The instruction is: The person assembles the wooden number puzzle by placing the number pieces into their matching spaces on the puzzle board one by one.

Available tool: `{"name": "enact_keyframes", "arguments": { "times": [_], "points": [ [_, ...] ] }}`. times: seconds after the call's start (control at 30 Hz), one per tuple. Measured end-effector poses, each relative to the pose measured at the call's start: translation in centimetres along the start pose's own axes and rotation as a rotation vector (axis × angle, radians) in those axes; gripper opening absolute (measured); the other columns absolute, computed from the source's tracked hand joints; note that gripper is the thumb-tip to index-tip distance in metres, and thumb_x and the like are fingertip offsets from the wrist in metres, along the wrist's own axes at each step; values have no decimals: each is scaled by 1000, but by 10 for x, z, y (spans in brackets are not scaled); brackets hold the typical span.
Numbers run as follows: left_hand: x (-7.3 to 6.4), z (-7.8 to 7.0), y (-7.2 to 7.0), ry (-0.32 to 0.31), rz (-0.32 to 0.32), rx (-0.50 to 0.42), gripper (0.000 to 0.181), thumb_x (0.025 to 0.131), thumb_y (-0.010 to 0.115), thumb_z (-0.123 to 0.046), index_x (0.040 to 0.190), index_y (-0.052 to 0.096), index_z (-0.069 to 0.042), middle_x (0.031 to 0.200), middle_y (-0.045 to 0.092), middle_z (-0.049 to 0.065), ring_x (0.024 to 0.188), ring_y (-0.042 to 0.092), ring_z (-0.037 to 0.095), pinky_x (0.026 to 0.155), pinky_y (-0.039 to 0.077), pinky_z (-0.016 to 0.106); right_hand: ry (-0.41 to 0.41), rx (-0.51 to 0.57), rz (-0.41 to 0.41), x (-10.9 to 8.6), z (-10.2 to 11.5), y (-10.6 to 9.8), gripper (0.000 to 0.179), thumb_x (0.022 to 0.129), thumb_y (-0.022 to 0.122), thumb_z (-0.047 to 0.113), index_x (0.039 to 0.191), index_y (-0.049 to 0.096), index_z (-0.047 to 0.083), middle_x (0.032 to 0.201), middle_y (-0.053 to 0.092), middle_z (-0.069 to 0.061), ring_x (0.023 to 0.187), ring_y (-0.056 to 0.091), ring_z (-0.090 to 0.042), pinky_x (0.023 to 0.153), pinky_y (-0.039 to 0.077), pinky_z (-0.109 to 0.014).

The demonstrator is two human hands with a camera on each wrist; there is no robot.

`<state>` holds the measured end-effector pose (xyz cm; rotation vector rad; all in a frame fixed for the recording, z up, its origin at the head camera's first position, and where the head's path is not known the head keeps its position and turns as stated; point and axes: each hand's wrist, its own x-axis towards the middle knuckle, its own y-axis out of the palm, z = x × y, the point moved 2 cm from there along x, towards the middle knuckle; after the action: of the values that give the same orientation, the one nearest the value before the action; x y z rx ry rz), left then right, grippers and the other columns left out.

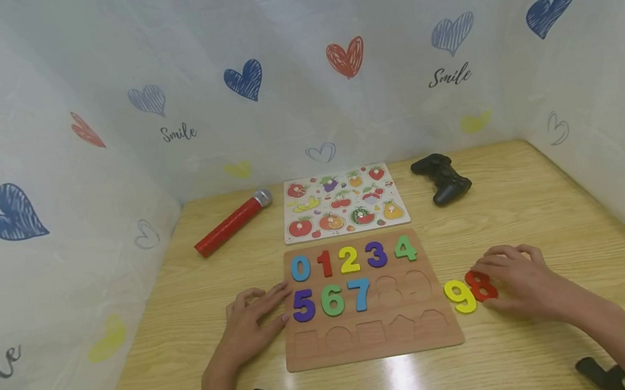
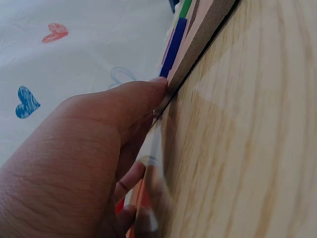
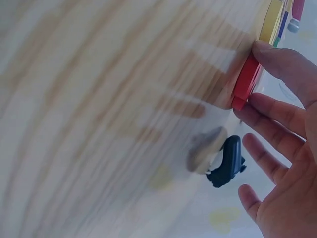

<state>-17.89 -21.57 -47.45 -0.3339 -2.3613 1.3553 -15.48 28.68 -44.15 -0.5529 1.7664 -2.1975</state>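
A wooden number puzzle board point(image 1: 375, 342) lies on the table, with coloured numbers 0 to 7 in its top two rows. My left hand point(image 1: 252, 324) touches the board's left edge, its thumb beside the purple 5 point(image 1: 303, 305). In the left wrist view that thumb point(image 2: 143, 94) lies right at the board's side. To the right of the board, my right hand point(image 1: 522, 284) pinches a red number 8 point(image 1: 487, 291) between thumb and fingers. The 8 lies flat against the table, its edge seen as a red strip point(image 3: 246, 82) in the right wrist view. A yellow 9 point(image 1: 458, 300) lies beside it.
Behind the board lies a fruit peg puzzle point(image 1: 346, 235). A red toy microphone point(image 1: 230, 230) is at the back left, a black game controller point(image 1: 442, 177) at the back right. Several shaped recesses show in the board. Heart-printed white curtains surround the table point(image 1: 178, 339).
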Motion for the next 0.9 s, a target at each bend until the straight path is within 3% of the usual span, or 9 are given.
{"name": "enact_keyframes", "arguments": {
  "times": [0.3, 0.9],
  "points": [
    [0, 0, 0, 11, -9, 0, 49, 96, 65, -43, 142, 59, -30, 150, 49, -13, 124, 39, 23, 93, 22, 54, -10, -4, -34, 3, 1, -3, 48, 72, 88, 33, 111, 73, 11, 114, 69, -9, 119, 47, -37, 93, 24, -65],
    [-1, -1, 0, -8, 4, 5, 49, 96, 65, -43, 143, 58, -30, 150, 48, -13, 125, 39, 24, 94, 23, 54, -144, 23, -135, 17, 20, -12, 47, 71, 90, 33, 110, 74, 11, 111, 69, -4, 116, 49, -33, 91, 24, -62]
  ]
}}
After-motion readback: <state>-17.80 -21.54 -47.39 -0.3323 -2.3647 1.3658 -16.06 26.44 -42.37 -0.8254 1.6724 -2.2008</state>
